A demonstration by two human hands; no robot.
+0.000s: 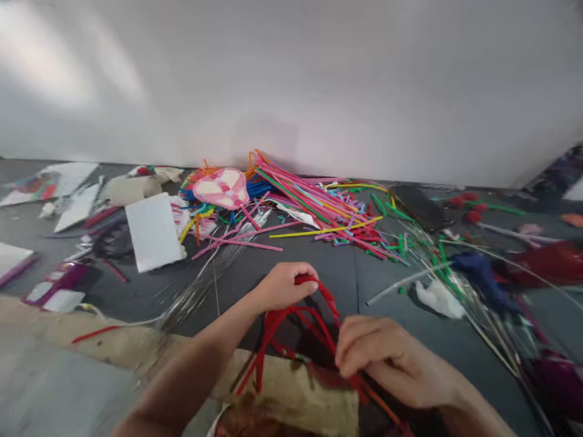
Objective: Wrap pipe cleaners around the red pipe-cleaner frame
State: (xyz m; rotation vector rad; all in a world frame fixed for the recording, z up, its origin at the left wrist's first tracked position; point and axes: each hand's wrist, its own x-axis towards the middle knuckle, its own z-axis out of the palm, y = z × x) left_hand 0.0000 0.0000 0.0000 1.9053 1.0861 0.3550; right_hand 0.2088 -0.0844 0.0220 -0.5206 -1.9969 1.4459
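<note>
My left hand (283, 285) is closed around the top of a bundle of red pipe cleaners (291, 331), which bend in loops down toward my lap. My right hand (387, 358) is curled shut on the same red strands a little lower and to the right. Beneath both hands lies a tan cloth (300, 394) over my knees. Beyond my hands, a big heap of coloured pipe cleaners (319, 209) in pink, green, yellow and blue spreads over the dark floor. A pink and cream fan-like piece (221, 188) rests on its left end.
A white card (152, 230) lies left of the heap, with a sheaf of thin silver wires (214, 273) beside it. Papers and packets (59, 194) litter the far left. Red pompom stems (471, 209), blue and red fluff and more wires crowd the right. A pale wall (291, 79) stands behind.
</note>
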